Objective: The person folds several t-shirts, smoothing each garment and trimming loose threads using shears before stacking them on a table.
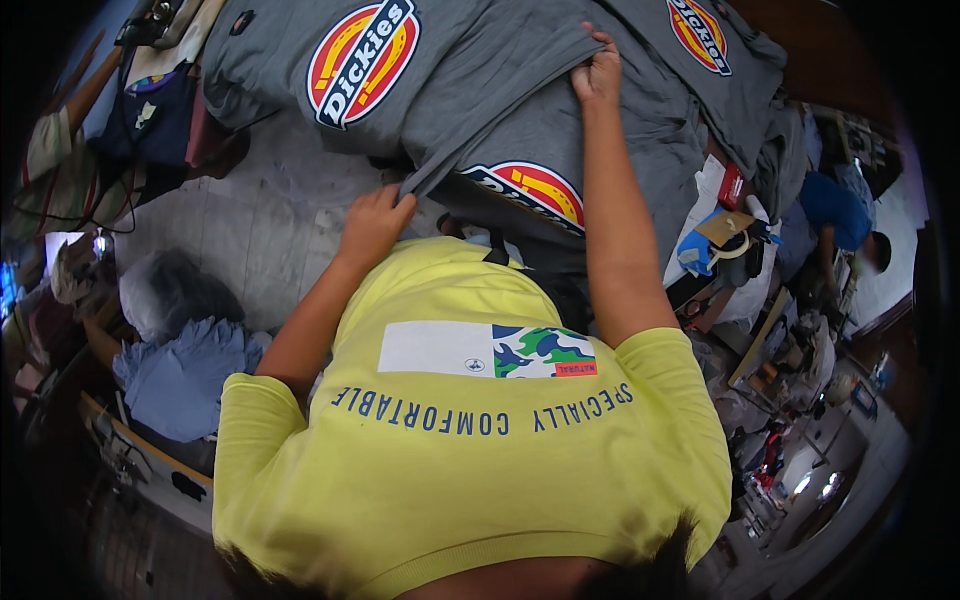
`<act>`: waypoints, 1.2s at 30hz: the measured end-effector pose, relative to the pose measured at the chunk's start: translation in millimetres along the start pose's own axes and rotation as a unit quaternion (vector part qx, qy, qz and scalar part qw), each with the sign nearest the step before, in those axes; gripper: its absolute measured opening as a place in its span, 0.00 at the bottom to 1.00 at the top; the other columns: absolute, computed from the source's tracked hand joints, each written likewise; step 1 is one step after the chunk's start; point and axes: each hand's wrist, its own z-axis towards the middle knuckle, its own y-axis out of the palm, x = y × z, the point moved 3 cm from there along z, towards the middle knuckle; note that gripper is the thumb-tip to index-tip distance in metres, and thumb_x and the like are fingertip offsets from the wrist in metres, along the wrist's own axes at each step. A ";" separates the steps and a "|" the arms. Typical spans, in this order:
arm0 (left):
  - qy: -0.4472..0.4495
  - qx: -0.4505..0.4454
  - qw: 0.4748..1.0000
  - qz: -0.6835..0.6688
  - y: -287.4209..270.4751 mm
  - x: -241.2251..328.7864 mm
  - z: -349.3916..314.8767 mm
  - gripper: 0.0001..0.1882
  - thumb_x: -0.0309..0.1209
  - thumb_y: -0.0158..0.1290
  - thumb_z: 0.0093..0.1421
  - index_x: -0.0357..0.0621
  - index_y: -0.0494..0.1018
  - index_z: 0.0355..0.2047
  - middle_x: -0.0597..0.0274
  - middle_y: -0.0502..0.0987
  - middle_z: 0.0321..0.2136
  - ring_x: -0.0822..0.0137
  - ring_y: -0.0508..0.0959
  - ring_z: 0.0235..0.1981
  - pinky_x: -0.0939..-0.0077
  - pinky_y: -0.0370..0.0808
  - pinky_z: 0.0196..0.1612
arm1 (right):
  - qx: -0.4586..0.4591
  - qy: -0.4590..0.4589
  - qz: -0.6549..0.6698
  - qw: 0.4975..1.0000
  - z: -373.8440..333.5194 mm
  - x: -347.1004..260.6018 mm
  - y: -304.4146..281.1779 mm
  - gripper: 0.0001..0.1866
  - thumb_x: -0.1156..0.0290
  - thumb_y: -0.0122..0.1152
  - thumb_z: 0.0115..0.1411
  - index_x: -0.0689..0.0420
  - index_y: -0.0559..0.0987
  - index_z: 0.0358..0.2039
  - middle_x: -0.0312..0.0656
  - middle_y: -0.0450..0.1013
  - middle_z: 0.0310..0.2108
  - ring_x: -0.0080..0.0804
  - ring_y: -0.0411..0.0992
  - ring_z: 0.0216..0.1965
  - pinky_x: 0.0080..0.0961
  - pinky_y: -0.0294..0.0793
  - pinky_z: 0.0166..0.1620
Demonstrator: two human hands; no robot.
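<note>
Left: crumpled blue-grey cloth bundle (185, 380); pale tiled floor (200, 235). Upper centre: red-and-yellow rounded emblem (362, 62), white slanted lettering, on soft, creased grey fabric garment (480, 85); left hand (375, 228) clamped on its edge; right hand (598, 75), well apart, pinching same edge. Far right: person in blue top (838, 212).
</note>
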 end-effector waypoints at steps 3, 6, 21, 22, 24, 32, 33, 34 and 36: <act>-0.008 0.106 0.991 -0.077 -17.9 0.4 -1.9 0.09 0.26 0.57 0.47 0.43 0.66 0.26 0.57 0.73 0.28 0.61 0.74 0.23 0.73 0.71 0.25 | 0.001 -0.005 -0.009 1.000 -1.2 -0.6 3.9 0.18 0.94 0.36 0.43 0.62 0.67 0.32 0.52 0.70 0.37 0.38 0.70 0.39 0.35 0.74 0.46; -0.154 0.097 0.930 -0.318 -7.6 -17.0 -14.6 0.14 0.21 0.55 0.48 0.43 0.64 0.34 0.60 0.72 0.26 0.70 0.73 0.23 0.81 0.69 0.26 | -0.010 -0.006 -0.040 0.999 3.7 -1.7 2.8 0.18 0.94 0.36 0.44 0.63 0.67 0.33 0.52 0.70 0.37 0.38 0.70 0.38 0.35 0.74 0.46; -0.328 0.124 0.640 -0.684 -9.8 -61.2 -8.4 0.28 0.16 0.48 0.51 0.46 0.50 0.49 0.56 0.72 0.34 0.77 0.71 0.28 0.88 0.64 0.28 | -0.062 0.046 -0.316 0.946 65.3 1.6 -1.0 0.15 0.80 0.48 0.49 0.55 0.71 0.38 0.35 0.69 0.34 0.28 0.68 0.32 0.24 0.69 0.34; -0.340 0.122 0.631 -0.686 -8.2 -64.2 -8.8 0.27 0.16 0.48 0.50 0.45 0.51 0.49 0.57 0.71 0.33 0.77 0.70 0.28 0.88 0.64 0.28 | -0.080 0.061 -0.305 0.947 69.2 0.5 -9.8 0.16 0.79 0.49 0.48 0.52 0.70 0.39 0.34 0.67 0.37 0.30 0.67 0.34 0.26 0.70 0.34; -0.379 0.144 0.607 -0.683 -4.4 -67.3 -23.5 0.26 0.16 0.46 0.49 0.45 0.53 0.48 0.61 0.71 0.30 0.78 0.69 0.27 0.89 0.63 0.28 | -0.114 -0.002 -0.274 0.955 16.5 -0.4 69.1 0.19 0.81 0.48 0.47 0.53 0.70 0.41 0.34 0.69 0.37 0.34 0.68 0.35 0.25 0.70 0.36; -0.447 0.057 0.690 -0.566 7.7 -91.4 -48.1 0.21 0.20 0.46 0.47 0.46 0.61 0.44 0.70 0.67 0.26 0.77 0.68 0.28 0.85 0.64 0.30 | -0.040 -0.223 -0.597 0.770 -65.3 -101.0 25.8 0.17 0.78 0.53 0.50 0.57 0.73 0.43 0.38 0.71 0.40 0.27 0.68 0.43 0.22 0.67 0.45; -0.448 0.052 0.706 -0.547 8.1 -92.9 -47.3 0.20 0.20 0.45 0.48 0.46 0.63 0.43 0.69 0.68 0.27 0.76 0.69 0.29 0.84 0.64 0.30 | 0.025 -0.214 -0.665 0.715 -75.6 -117.9 2.9 0.17 0.76 0.55 0.49 0.56 0.74 0.42 0.39 0.71 0.39 0.29 0.69 0.43 0.22 0.67 0.46; -0.397 0.090 0.785 -0.467 6.2 -97.8 -39.5 0.17 0.20 0.46 0.48 0.44 0.64 0.41 0.67 0.69 0.26 0.73 0.69 0.29 0.81 0.65 0.31 | 0.094 -0.203 -0.725 0.651 -86.1 -136.1 -21.9 0.17 0.75 0.57 0.49 0.55 0.74 0.42 0.39 0.72 0.37 0.30 0.69 0.42 0.23 0.66 0.46; -0.270 0.162 0.903 -0.293 7.2 -103.7 -13.6 0.12 0.21 0.47 0.49 0.40 0.68 0.36 0.62 0.71 0.25 0.68 0.70 0.30 0.76 0.66 0.32 | 0.150 -0.255 -0.802 0.519 -100.2 -171.6 -81.1 0.18 0.68 0.60 0.48 0.51 0.74 0.42 0.41 0.70 0.41 0.38 0.66 0.44 0.32 0.64 0.48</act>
